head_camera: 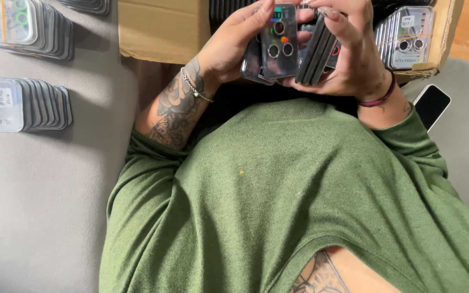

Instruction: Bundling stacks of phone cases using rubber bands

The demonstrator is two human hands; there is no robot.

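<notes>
My left hand holds a flat clear plastic case with camera-lens rings, its thumb lying along the case's left edge. My right hand grips a fanned stack of several similar dark cases just to the right, with the fingers curled over the top. Both hands are close together over an open cardboard box. A chain bracelet is on my left wrist and a dark red band on my right wrist. My green sweater fills the lower part of the view.
Two rows of the same clear cases lie on the grey surface at left, one at the top and one lower. More banded cases stand in the box at right. A black phone lies at right.
</notes>
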